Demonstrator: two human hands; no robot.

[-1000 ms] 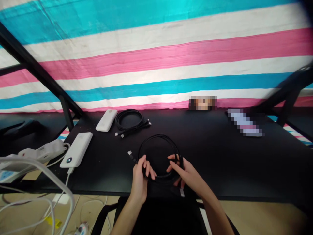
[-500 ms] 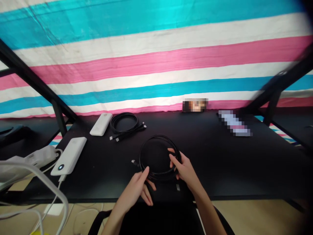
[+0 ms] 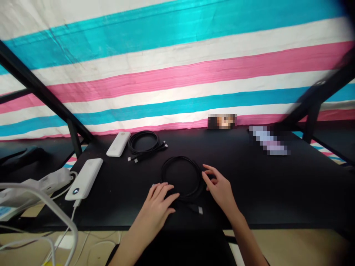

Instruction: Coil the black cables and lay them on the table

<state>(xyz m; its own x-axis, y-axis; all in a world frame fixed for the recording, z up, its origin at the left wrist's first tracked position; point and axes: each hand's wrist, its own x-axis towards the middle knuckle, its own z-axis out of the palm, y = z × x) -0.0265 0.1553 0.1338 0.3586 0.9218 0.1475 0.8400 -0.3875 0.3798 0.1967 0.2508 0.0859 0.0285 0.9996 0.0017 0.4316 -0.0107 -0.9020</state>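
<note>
A coiled black cable (image 3: 200,181) lies on the black table in front of me. One of its silver-tipped plugs (image 3: 200,210) points right below the loop. Over the loop's lower left side, my left hand (image 3: 159,201) rests palm down, its fingers spread and touching the cable; it covers the other plug almost wholly. My right hand (image 3: 220,188) is just off the loop's right side, fingers loosely bent and apart, with nothing seen in them. Whether its fingertips still brush the cable is hard to tell.
Farther back lies a second coiled black cable (image 3: 130,142) beside a white power bank (image 3: 118,144). Another white power bank (image 3: 84,179) has a cord plugged in. White power strips (image 3: 52,181) and a thick white cord stand left. Two blurred-out items (image 3: 222,122) sit at the back right.
The coil has been set down flat on the table and let go. My right hand has moved off to the right; my left hand has turned palm down over the coil.
</note>
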